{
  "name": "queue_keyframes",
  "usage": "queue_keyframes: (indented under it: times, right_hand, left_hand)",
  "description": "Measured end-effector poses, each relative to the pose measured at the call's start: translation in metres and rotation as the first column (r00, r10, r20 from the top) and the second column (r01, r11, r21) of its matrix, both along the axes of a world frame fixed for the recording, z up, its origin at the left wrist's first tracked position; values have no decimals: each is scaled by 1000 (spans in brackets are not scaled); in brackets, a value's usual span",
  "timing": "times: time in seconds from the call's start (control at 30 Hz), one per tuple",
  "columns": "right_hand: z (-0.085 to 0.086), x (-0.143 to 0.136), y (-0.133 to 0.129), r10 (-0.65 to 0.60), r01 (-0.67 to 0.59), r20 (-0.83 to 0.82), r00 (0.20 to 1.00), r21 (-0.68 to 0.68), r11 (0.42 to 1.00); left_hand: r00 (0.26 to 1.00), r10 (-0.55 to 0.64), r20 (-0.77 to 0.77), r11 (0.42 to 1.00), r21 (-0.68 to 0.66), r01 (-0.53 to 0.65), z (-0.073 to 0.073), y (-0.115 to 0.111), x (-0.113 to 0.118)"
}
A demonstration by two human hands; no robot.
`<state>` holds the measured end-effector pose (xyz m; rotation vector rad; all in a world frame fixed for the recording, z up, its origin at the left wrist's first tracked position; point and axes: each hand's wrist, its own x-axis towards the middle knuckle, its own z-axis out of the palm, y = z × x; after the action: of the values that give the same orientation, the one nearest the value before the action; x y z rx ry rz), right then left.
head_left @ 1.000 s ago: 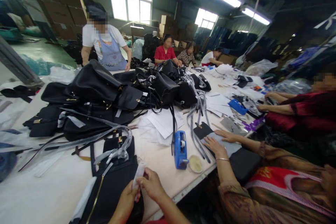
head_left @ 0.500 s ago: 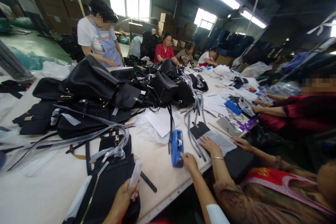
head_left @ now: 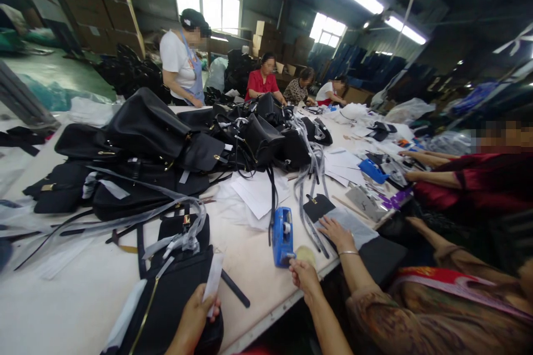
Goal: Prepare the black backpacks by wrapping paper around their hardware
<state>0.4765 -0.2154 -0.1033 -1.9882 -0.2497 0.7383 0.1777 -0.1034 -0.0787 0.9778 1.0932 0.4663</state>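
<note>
Two bare hands. Left hand (head_left: 196, 312) at seven o'clock of view, thumb and fingers pinching white strip (head_left: 215, 276), tilted, over right edge of black bag (head_left: 183, 285); presumably to stop strip slipping. Blue tape dispenser (head_left: 282, 238) at two o'clock from left hand, probably for easy reach. Right hand (head_left: 306, 279) about five, thumb and forefinger pressed together at dispenser's near end; whether anything lies between, cannot tell. Co-worker's hand (head_left: 338, 234), one o'clock from right hand, spread on grey sheet (head_left: 361, 228), seemingly steadying it.
</note>
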Motion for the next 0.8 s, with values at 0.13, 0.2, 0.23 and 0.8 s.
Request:
queue_keyframes:
  times: [0.13,0.2,0.23,0.8]
  right_hand:
    - [-1,3,-3,35,-29,53,998,-114,993]
    - [4,5,-8,85,-63,124,989,-168,984]
    - [7,4,-10,117,-85,159,980,-194,977]
    - [63,-151,86,852,-887,246,461,164,433]
  left_hand:
    - [1000,19,9,1000,-10,-19,3,1,0]
    - [1000,24,17,1000,-20,-24,7,1,0]
    - [1000,25,18,999,-25,-24,10,0,-1]
    - [986,-17,168,996,-81,31,11,2,-8]
